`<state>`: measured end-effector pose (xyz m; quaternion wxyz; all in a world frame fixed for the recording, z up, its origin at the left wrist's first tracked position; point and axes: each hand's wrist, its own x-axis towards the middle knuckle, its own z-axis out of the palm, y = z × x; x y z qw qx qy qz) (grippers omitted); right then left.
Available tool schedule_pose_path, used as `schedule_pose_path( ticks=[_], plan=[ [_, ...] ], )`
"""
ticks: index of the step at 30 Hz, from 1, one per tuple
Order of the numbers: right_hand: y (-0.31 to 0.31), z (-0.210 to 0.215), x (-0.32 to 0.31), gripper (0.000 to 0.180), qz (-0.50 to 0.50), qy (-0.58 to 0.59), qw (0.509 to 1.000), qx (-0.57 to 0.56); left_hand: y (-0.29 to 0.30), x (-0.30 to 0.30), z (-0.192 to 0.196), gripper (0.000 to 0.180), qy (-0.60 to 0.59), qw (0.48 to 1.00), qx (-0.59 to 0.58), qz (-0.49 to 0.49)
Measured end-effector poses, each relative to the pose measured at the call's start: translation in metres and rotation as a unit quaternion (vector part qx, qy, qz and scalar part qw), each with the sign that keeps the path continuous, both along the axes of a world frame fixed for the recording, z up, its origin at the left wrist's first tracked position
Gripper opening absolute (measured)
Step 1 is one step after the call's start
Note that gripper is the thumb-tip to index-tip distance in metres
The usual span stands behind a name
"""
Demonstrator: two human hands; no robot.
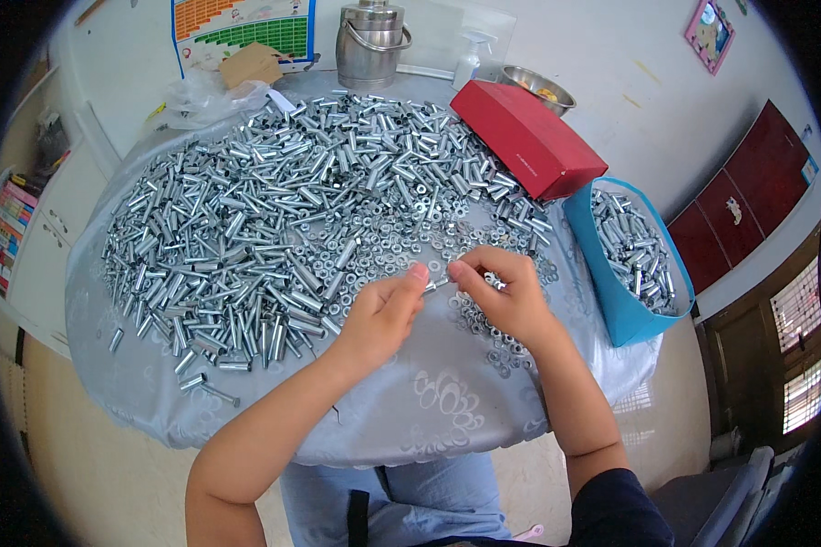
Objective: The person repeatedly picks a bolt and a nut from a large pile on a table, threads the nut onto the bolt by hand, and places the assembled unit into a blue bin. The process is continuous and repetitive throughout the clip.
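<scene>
Over the near middle of the table, my left hand (381, 314) is closed around one end of a slim silver bolt (438, 283). The fingers of my right hand (509, 296) pinch its other end; whether a nut or washer sits there is hidden by the fingertips. Beyond and to the left of both hands spreads a large heap of silver metal sleeves and bolts (237, 219). Loose nuts and washers (383, 246) lie scattered just past my fingers. More washers (502, 351) rest beneath and beside my right hand.
A blue fabric bin (625, 314) full of assembled-looking metal pieces stands at the right edge. Behind it, a red box (529, 137) leans over the heap. Along the back are a steel pot (371, 55), a spray bottle (468, 64), a metal bowl (556, 94) and a clear plastic bag (196, 100).
</scene>
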<state>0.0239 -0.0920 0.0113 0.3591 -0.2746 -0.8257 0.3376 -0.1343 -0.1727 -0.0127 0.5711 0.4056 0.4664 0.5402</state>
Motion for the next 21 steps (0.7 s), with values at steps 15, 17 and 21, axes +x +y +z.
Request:
schedule_pose_path(
  ticks=[15,17,21],
  plan=[
    [-0.0067,0.0043,0.0035,0.008,0.052,-0.023,0.988,0.143,-0.0005,0.0006,-0.0015,0.048,-0.002,1.000,-0.020,-0.012],
    [-0.0054,0.0036,0.0038,0.007,0.056,-0.022,0.983,0.171,-0.0005,-0.0009,-0.0029,0.049,0.001,1.000,-0.017,-0.016],
    [-0.0034,0.0019,0.0040,0.006,0.057,-0.036,0.978,0.198,-0.0009,-0.0007,-0.0032,0.049,0.011,1.000,-0.020,-0.009]
  ],
)
